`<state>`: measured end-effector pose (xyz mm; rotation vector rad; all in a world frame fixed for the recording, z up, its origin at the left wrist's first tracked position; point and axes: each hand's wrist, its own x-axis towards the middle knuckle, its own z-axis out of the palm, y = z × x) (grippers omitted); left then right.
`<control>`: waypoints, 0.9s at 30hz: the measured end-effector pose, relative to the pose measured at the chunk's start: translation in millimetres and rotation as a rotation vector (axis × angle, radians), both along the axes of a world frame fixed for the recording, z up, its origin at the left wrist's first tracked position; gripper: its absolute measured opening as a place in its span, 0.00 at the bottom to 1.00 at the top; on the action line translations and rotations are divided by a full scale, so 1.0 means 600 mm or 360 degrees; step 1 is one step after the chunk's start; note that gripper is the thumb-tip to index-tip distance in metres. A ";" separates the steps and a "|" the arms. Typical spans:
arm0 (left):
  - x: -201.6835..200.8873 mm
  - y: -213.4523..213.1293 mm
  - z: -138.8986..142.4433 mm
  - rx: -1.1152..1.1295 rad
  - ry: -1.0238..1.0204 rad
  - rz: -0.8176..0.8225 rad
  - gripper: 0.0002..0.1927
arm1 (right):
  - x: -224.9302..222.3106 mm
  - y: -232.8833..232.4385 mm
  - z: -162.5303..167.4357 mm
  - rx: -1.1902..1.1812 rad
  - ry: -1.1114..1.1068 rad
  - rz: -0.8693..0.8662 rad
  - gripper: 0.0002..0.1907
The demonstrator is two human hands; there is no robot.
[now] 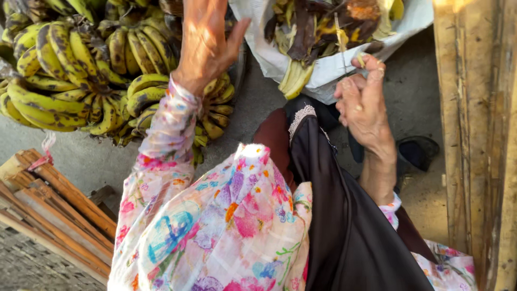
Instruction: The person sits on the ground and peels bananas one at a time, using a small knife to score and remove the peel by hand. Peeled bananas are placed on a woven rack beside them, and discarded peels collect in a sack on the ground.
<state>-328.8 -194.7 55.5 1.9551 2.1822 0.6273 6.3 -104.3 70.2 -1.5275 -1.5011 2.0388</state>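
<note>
Head view is looking down on a person crouching over a concrete floor (258, 102), floral sleeves and dark cloth filling the bottom of the frame. The left hand (204, 46) is reaching out over the banana bunches (81, 75), which are lying on the floor toward its far left corner. Its grip is spread wide, fingers loose, holding nothing; whether the palm is touching fruit cannot be told from here. The right hand (363, 102) is hanging just short of the white sack (323, 73) at the far edge of the floor. Its grip is nearly closed, fingertips pinching a thin pale strip of fibre (341, 40) that is running up into the sack's heap of banana peels (323, 24).

Risks, as a judgement: the strip is looking thin and dry, so a hard tug is likely snapping it or slipping it out of the pinch. Pulling sideways could be dragging peels over the sack's sagging rim, where yellow peel (293, 81) is already hanging out. The open left hand is approaching overripe, spotted fruit; a heavy grab could be bruising skins or tearing fingers off a bunch. Wooden slats (54, 205) near the left edge and a plank wall (474, 134) on the right are crowding the space, so elbows are having little room.
</note>
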 end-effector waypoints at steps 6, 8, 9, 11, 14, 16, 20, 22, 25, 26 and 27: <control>-0.003 -0.084 0.005 -0.0342 0.0644 -0.0074 0.32 | 0.016 0.013 -0.004 0.0841 -0.0173 0.0510 0.26; -0.014 -0.094 -0.020 -0.0406 0.0621 -0.0015 0.32 | 0.016 0.007 0.002 0.0667 -0.0100 0.0432 0.27; -0.018 -0.091 -0.036 -0.0399 0.0813 -0.0031 0.30 | 0.016 0.003 0.006 0.0573 -0.0074 0.0396 0.28; -0.029 -0.076 -0.068 -0.0328 0.1236 -0.0045 0.26 | 0.012 0.001 0.012 0.0626 -0.0019 0.0387 0.27; -0.042 -0.057 -0.087 -0.0408 0.1190 -0.0135 0.16 | 0.010 0.006 0.017 0.0665 -0.0057 0.0386 0.24; -0.055 -0.060 -0.084 -0.0519 0.1112 -0.0254 0.12 | 0.012 0.010 0.017 0.0681 -0.0075 0.0367 0.22; -0.074 -0.094 -0.057 -0.0223 0.0097 -0.0211 0.20 | 0.018 0.010 0.015 0.0336 0.0111 0.0142 0.22; -0.077 -0.106 -0.047 0.0061 -0.1001 0.0357 0.16 | 0.015 0.007 0.014 0.0061 0.0321 -0.0035 0.23; -0.085 -0.107 -0.038 0.0726 -0.2197 0.0726 0.20 | 0.001 0.005 0.013 -0.0223 0.0645 -0.0208 0.26; -0.090 -0.105 -0.035 0.0993 -0.2516 0.0754 0.23 | -0.005 0.004 0.012 -0.0295 0.0702 -0.0231 0.28; -0.097 -0.103 -0.030 0.1046 -0.2657 0.0789 0.21 | -0.010 0.003 0.010 -0.0371 0.0759 -0.0257 0.29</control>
